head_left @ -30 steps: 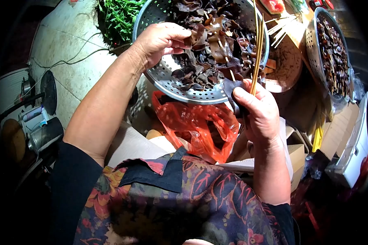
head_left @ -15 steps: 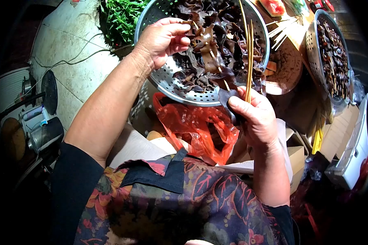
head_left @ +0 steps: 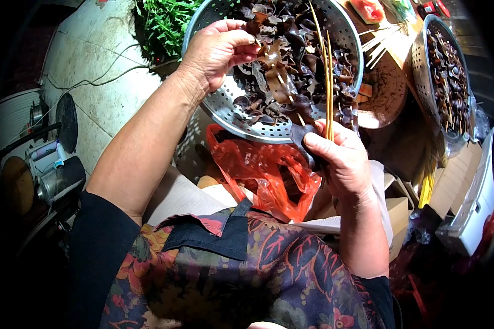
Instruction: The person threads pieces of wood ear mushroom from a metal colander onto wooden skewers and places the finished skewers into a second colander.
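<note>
My left hand [head_left: 217, 52] is closed in a pinch at the far end of a skewer of wood ear mushrooms [head_left: 279, 74], where a dark piece meets the stick's tip. Several brown pieces are threaded along that skewer, which slants down to my right hand [head_left: 343, 159]. There my thumb presses on the lowest dark piece, and the same hand grips several bare bamboo skewers [head_left: 329, 88] pointing upward. Both hands are over the near side of a metal colander [head_left: 233, 127] of loose wood ear. The skewer's lower end is hidden in my right hand.
A red plastic bag [head_left: 258, 170] is below the colander. At right stands another colander [head_left: 422, 71] with skewered wood ear. Bare skewers [head_left: 376, 46] lie on a board near a round brown dish [head_left: 387, 109]. Green leaves [head_left: 162, 24] are at upper left; an open cardboard box [head_left: 398, 219] is at lower right.
The bare skewers in my right hand have tilted and fanned slightly to the left. Both hands have shifted only a little, still holding the threaded skewer between them.
</note>
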Available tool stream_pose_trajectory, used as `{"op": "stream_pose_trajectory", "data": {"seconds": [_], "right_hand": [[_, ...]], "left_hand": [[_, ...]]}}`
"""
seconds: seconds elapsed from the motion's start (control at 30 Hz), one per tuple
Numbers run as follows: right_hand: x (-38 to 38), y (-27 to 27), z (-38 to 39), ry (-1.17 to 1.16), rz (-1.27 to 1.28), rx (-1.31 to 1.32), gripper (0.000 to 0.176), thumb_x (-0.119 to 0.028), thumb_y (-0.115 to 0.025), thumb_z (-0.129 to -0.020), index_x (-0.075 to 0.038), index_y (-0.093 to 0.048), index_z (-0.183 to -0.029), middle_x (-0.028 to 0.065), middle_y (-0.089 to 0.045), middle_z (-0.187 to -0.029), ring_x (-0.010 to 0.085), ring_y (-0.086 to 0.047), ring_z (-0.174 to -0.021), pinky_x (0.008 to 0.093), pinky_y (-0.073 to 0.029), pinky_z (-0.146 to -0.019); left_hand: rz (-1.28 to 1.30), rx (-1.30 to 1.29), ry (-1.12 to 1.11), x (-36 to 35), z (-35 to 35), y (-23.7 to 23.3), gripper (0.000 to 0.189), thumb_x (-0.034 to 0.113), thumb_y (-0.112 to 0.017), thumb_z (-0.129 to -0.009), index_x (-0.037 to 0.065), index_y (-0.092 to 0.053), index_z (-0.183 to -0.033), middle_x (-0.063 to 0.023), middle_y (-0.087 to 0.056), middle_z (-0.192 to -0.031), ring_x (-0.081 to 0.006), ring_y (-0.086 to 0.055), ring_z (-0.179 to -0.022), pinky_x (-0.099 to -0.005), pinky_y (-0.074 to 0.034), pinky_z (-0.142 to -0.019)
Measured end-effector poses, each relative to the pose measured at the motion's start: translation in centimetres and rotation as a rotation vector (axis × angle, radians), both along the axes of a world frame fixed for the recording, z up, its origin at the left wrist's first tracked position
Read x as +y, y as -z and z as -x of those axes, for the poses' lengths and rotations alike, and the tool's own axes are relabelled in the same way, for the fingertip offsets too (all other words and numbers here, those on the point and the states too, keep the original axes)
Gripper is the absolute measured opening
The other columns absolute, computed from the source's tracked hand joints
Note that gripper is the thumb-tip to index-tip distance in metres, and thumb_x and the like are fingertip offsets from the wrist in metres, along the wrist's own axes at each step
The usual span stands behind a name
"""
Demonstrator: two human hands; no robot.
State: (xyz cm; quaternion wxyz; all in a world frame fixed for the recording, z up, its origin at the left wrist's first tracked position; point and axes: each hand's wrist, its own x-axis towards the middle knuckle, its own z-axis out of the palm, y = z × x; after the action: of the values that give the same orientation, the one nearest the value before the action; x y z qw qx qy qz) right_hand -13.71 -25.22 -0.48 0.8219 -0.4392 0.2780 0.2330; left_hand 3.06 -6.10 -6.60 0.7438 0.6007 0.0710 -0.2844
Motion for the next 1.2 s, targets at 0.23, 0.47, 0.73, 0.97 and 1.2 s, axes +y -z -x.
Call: {"op": "stream_pose_trajectory", "data": {"seconds": [0.23,0.47,0.73,0.97,1.2], "right_hand": [[-0.2,0.2,0.1,-0.018,-0.01,0.004,0.022,-0.006,-0.062,-0.082,0.003,-0.057,-0.102,0.002,-0.061,-0.083,0.0064,-0.055,-0.066,0.0189,-0.045,-0.06],[-0.6,0.3,0.2,-0.082,0.048,-0.007,0.022,-0.007,-0.062,-0.082,0.002,-0.058,-0.102,0.0016,-0.061,-0.082,0.0057,-0.054,-0.067,0.0183,-0.044,-0.06],[-0.4,0.4,0.2,-0.071,0.091,-0.03,0.02,-0.008,-0.062,-0.082,0.002,-0.059,-0.099,0.0007,-0.059,-0.079,0.0054,-0.052,-0.064,0.0188,-0.042,-0.057],[-0.2,0.5,0.2,-0.07,0.113,-0.039,0.02,-0.008,-0.062,-0.082,0.002,-0.059,-0.099,0.0007,-0.06,-0.079,0.0054,-0.052,-0.064,0.0187,-0.043,-0.058],[-0.2,0.6,0.3,-0.056,0.086,-0.058,0.021,-0.008,-0.062,-0.082,0.003,-0.058,-0.1,0.0011,-0.06,-0.082,0.0055,-0.053,-0.068,0.0192,-0.044,-0.061]], "left_hand": [[0.067,-0.012,0.01,0.1,0.0,0.5,0.011,0.004,-0.057,-0.082,0.005,-0.058,-0.093,-0.0031,-0.062,-0.079,-0.0123,-0.061,-0.074,-0.0292,-0.054,-0.071],[0.017,0.008,0.032,-0.3,0.5,-0.4,0.009,0.006,-0.055,-0.084,0.005,-0.057,-0.093,-0.0042,-0.063,-0.08,-0.0129,-0.062,-0.071,-0.0314,-0.054,-0.071],[-0.013,0.065,0.102,-0.3,0.9,-0.2,0.012,0.01,-0.058,-0.082,0.006,-0.057,-0.094,-0.0047,-0.063,-0.082,-0.0151,-0.062,-0.074,-0.0346,-0.054,-0.071],[0.143,0.149,-0.025,0.0,0.3,-0.2,0.011,0.01,-0.057,-0.083,0.006,-0.058,-0.093,-0.0053,-0.062,-0.086,-0.0166,-0.063,-0.075,-0.0342,-0.055,-0.073],[0.102,0.154,-0.04,0.3,0.0,-0.6,0.012,0.01,-0.059,-0.083,0.006,-0.058,-0.094,-0.005,-0.062,-0.084,-0.0164,-0.062,-0.075,-0.0364,-0.054,-0.077]]}}
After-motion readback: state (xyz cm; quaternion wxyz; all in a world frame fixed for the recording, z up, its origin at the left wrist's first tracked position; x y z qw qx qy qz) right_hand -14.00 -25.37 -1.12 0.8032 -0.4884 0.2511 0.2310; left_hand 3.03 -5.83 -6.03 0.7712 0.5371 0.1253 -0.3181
